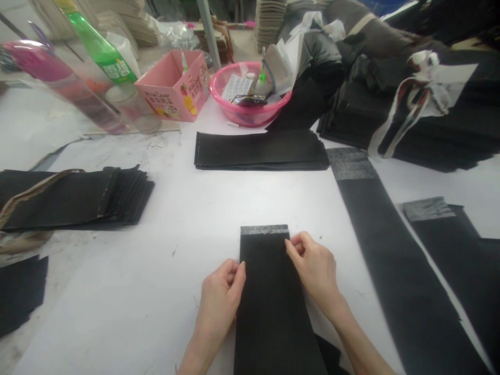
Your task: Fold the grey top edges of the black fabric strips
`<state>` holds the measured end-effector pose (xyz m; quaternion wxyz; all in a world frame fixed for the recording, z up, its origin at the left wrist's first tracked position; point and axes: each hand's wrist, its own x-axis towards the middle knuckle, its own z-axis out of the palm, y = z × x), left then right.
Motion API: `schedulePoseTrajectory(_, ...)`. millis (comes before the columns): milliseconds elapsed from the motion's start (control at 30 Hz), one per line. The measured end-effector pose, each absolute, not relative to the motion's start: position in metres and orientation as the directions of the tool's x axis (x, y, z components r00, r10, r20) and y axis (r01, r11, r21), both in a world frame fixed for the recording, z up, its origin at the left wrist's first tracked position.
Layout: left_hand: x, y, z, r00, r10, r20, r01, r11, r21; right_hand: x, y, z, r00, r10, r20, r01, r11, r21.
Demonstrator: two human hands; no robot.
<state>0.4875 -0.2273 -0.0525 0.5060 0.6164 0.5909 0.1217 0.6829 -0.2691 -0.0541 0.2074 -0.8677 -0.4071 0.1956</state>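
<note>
A long black strip (pixel 269 302) with a greyish band across its far end lies on the white table (pixel 156 291), running down to the bottom edge of the view. My left hand (pixel 222 294) pinches the strip's left edge, a little below the band. On the opposite side my right hand (pixel 312 263) is closed on the right edge, near the far corner. Both hands have their fingers pressed together. Part of another black piece (pixel 328 354) shows under the strip at the lower right.
Black stacks lie at left (pixel 58 200) and behind the strip (pixel 261 151). More long black strips (pixel 386 245) cover the right side. At the back stand a pink basin (pixel 250 117), a pink box (pixel 162 101), bottles (pixel 103 54) and a large black pile (pixel 359 109).
</note>
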Motion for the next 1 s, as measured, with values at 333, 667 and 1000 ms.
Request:
schedulePoseTrajectory(333, 0.4877, -0.2279, -0.0514, 0.262, 0.856, -0.445, 0.657, 0.179, 0.733, 0.6827, -0.2703, -0.0557, 0.591, 0.788, -0.174, 0.647, -0.592, -0.481)
schedulePoseTrajectory(667, 0.4888, -0.2273, -0.0532, 0.264, 0.862, -0.434, 0.666, 0.162, 0.728, 0.6832, -0.2703, -0.0553, 0.591, 0.789, -0.165, 0.652, -0.588, -0.479)
schedulePoseTrajectory(1000, 0.4887, -0.2274, -0.0531, 0.261, 0.871, -0.415, 0.672, 0.145, 0.726, 0.6831, -0.2700, -0.0539, 0.593, 0.785, -0.180, 0.636, -0.593, -0.494)
